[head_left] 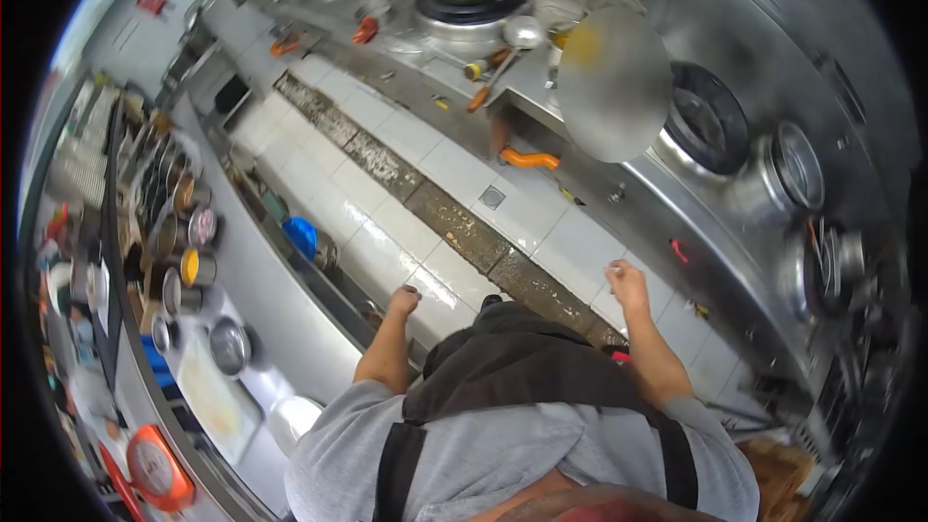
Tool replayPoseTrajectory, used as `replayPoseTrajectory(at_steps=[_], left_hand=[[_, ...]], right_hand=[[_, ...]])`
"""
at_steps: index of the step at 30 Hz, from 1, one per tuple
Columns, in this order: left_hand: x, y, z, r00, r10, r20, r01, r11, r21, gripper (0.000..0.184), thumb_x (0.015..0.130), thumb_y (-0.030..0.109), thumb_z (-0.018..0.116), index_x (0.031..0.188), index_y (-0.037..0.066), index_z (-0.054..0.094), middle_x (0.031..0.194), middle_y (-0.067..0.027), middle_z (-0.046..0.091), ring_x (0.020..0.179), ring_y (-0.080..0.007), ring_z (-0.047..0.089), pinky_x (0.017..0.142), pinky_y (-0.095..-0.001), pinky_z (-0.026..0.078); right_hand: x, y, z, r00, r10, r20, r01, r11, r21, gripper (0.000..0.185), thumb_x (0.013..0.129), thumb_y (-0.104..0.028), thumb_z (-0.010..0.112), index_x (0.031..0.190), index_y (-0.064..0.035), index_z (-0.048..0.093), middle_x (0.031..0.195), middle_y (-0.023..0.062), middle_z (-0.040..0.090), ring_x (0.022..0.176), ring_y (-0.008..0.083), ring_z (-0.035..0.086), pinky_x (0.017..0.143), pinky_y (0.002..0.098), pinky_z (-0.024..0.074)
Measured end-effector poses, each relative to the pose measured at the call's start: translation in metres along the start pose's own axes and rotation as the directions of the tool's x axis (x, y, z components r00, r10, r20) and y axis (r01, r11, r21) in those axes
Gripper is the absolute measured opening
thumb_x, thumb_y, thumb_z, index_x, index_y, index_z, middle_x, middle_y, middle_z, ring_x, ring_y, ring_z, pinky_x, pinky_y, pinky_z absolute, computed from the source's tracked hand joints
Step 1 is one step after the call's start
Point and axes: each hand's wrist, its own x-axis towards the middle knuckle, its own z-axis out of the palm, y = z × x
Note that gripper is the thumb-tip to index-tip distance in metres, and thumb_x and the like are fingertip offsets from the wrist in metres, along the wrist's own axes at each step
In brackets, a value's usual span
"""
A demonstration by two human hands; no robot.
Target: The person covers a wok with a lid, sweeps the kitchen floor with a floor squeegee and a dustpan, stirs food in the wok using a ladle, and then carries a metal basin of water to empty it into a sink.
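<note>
My left hand is above the tiled floor, beside the steel counter on the left. Its fingers are curled into a loose fist, with nothing visible in them. On the other side, my right hand hangs in front of the stove front, its fingers loosely bent and partly apart, holding nothing that I can see. Neither hand touches an object. Between them lies the dark apron over my grey shirt. A dark drain channel runs along the white floor tiles ahead of me.
On the left counter are a cutting board, a steel bowl, several food containers and an orange scale. The right-hand range carries a black wok, steel pots and a ladle. A blurred grey disc covers part of it.
</note>
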Motion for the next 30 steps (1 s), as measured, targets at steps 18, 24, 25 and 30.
replayPoseTrajectory(at_steps=[18,24,25,30], left_hand=[[0.089,0.168,-0.146,0.967,0.247,-0.068,-0.255,0.899,-0.355,0.024,0.079,0.022,0.061,0.096,0.005,0.066,0.089,-0.0073,0.067,0.080,-0.0177,0.061,0.073,-0.0305,0.048],[0.166,0.158,-0.175,0.953,0.239,-0.186,-0.212,0.965,0.152,0.028,0.076,0.022,0.055,0.093,0.003,0.066,0.092,-0.0146,0.066,0.087,-0.0284,0.063,0.078,-0.0371,0.048],[0.172,0.138,-0.172,0.965,0.260,-0.048,-0.225,0.904,0.364,0.030,0.073,0.021,0.051,0.092,0.003,0.066,0.096,-0.0163,0.064,0.091,-0.0335,0.060,0.081,-0.0406,0.047],[0.161,0.028,-0.144,0.957,-0.286,0.046,0.248,0.892,0.377,0.033,0.070,0.021,0.051,0.093,0.005,0.067,0.100,-0.0176,0.063,0.096,-0.0329,0.060,0.083,-0.0399,0.047]], right_hand=[[0.107,-0.024,0.087,0.973,0.078,0.216,-0.027,0.973,-0.230,0.025,0.074,-0.026,0.063,0.084,-0.0031,0.066,0.074,0.0185,0.064,0.075,0.0313,0.063,0.077,0.0391,0.0486],[0.209,-0.035,0.112,0.914,-0.293,0.281,0.385,0.844,-0.373,0.023,0.078,-0.025,0.060,0.076,-0.0017,0.061,0.064,0.0146,0.061,0.061,0.0291,0.061,0.065,0.0396,0.0471],[0.229,-0.037,0.132,0.939,-0.062,0.337,0.220,0.865,-0.452,0.020,0.078,-0.021,0.061,0.080,-0.0013,0.062,0.073,0.0166,0.063,0.069,0.0316,0.062,0.066,0.0382,0.0479],[0.332,-0.169,0.151,0.765,-0.287,0.576,0.450,0.879,-0.159,0.018,0.077,-0.019,0.062,0.082,-0.0018,0.063,0.072,0.0166,0.063,0.069,0.0316,0.062,0.065,0.0375,0.0482]])
